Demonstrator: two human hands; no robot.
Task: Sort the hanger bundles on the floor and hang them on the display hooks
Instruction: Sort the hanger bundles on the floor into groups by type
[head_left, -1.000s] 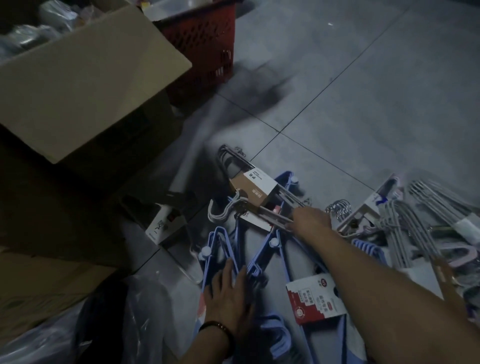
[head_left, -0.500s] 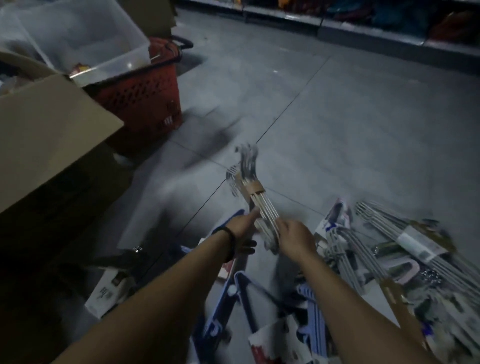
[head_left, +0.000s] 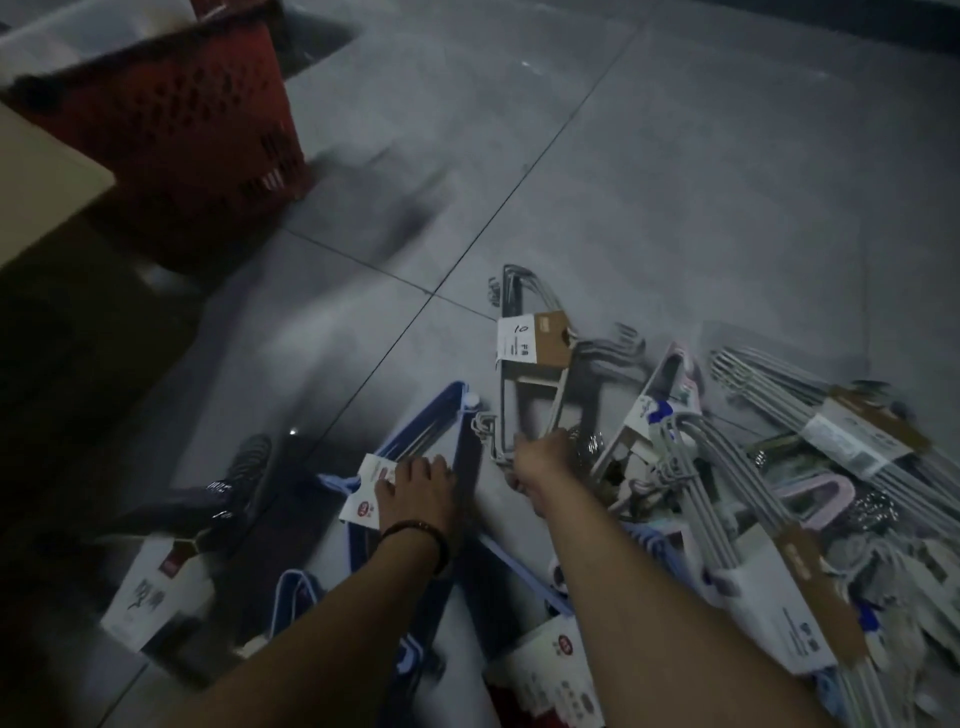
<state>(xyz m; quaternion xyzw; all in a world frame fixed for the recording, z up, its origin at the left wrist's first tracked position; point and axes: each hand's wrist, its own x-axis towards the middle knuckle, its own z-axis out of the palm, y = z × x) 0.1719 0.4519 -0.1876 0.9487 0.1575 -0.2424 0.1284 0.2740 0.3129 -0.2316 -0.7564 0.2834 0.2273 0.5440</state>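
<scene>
From the head camera, down on the tiled floor (head_left: 675, 182), dim light, both arms reaching out. The left hand (head_left: 415, 493) lies flat, fingers straight and a little spread, pressing on the blue hanger bundle (head_left: 441, 415) right at its white paper label, a dark bracelet (head_left: 415, 535) on that wrist. The right hand (head_left: 540, 457) is curled round the near end of the gray hanger bundle (head_left: 519, 374), the one with the tan and white card band. That bundle stretches away from the fist over the tile, just beside the blue one. To the right, a heap of gray bundles (head_left: 779, 467) sprawls on the floor, pink ones mixed in. Far left there's a red basket (head_left: 171, 119), blurred, and a white box (head_left: 156, 592) near the left elbow.
</scene>
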